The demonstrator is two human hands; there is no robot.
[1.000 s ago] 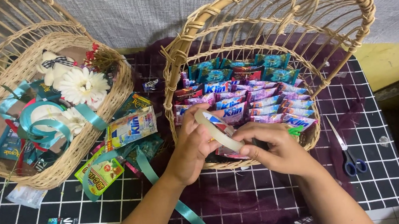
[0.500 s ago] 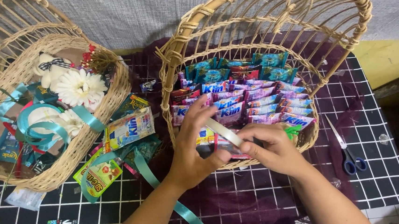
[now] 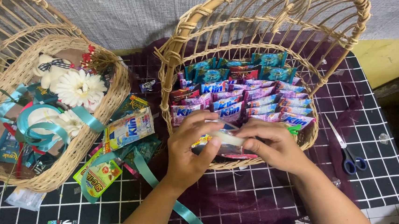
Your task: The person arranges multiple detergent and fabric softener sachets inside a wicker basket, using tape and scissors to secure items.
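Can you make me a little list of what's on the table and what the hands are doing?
left hand: holds a roll of clear tape at the front rim of the right basket
right hand: pinches the same roll from the other side
right basket: rows of small sachets
left basket: white flower, teal ribbon
between baskets: loose packets
scissors: on the checked table, right of the basket

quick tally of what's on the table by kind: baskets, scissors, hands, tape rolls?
Wicker baskets: 2, left one and right one
Scissors: 1, blue-handled scissors
Hands: 2, left hand and right hand
Clear tape rolls: 1, clear tape roll between both hands
Total: 6
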